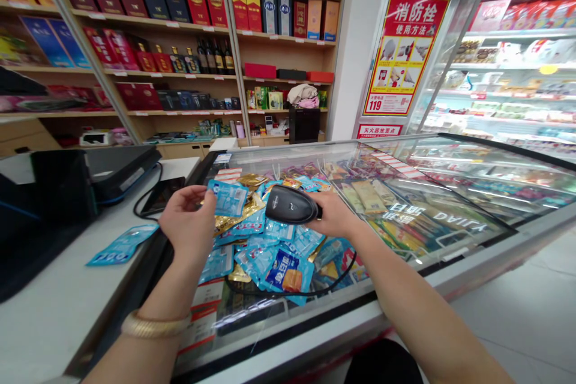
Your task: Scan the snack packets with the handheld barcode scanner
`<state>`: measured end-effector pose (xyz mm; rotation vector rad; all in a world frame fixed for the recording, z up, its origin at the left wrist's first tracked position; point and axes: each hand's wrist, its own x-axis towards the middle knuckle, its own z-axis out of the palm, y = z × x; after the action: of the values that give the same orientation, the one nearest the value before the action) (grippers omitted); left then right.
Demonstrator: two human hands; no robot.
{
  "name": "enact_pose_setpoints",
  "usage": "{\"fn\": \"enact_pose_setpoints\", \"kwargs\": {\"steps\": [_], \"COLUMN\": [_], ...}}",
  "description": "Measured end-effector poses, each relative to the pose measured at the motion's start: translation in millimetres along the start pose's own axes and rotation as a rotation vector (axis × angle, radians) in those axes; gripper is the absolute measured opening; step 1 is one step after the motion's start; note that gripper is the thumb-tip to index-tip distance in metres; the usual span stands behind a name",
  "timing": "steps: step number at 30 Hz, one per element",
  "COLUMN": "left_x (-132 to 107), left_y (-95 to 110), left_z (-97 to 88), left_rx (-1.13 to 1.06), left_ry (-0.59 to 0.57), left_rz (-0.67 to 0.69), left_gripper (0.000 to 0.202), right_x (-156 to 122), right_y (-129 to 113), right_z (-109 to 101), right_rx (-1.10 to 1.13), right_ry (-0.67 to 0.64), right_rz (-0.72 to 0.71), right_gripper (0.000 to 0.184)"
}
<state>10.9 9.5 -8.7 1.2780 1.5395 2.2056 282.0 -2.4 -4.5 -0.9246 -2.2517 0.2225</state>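
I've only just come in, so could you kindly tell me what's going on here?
A person holds a small blue foil packet in the left hand and a black corded handheld barcode scanner in the right hand. Beneath them, a heap of blue and gold packets fills one end of a glass-topped chest freezer.

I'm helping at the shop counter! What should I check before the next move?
1. Left hand holds the blue packet: ok.
2. Right hand grips the handheld barcode scanner: ok.
3. Scanner cable kept off the pile of packets: not ok, it lies across them.
4. Barcode on the blue packet facing the scanner: cannot tell, none shows.
5. Loose packet lying flat on the white counter: ok.
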Motion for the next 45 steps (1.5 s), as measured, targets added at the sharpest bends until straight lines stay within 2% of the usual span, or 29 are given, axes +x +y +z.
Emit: {"fn": "enact_pose_setpoints", "kwargs": {"steps": [22,26,29,31,34,36,38,42,45], "left_x": [-1,0,0,-1,-6,-11,-13,-1,23], "left_y": [3,4,1,-2,-2,1,6,8,0], "left_z": [1.1,1.7,3.9,6.8,12.8,16.6,18.0,4.8,-26.5], "left_rx": [0.024,-0.048,-0.099,-0.116,-0.154,-0.185,-0.192,-0.069,0.086], "left_ry": [0.026,0.043,0.059,0.013,-0.189,-0.316,-0.351,-0.271,-0.201], "left_rz": [-0.010,-0.083,-0.215,-0.296,-0.344,-0.309,-0.230,-0.084,-0.018], "left_gripper": [0.021,0.021,0.021,0.022,0.033,0.042,0.045,0.044,0.045], "right_x": [0,0,-1,-1,-1,-1,-1,-2,-2], "right_y": [1,6,14,20,29,32,33,34,35], "right_z": [1,1,0,-1,0,0,1,3,4], "right_rx": [0.033,0.063,0.076,0.065,0.049,0.055,0.057,0.041,0.036], "right_ry": [0.005,0.046,0.114,0.172,0.249,0.272,0.280,0.275,0.257], "right_rz": [0.007,0.010,0.028,0.061,0.115,0.130,0.131,0.129,0.133], "right_gripper": [0.017,0.017,0.019,0.021,0.019,0.018,0.018,0.018,0.019]}}
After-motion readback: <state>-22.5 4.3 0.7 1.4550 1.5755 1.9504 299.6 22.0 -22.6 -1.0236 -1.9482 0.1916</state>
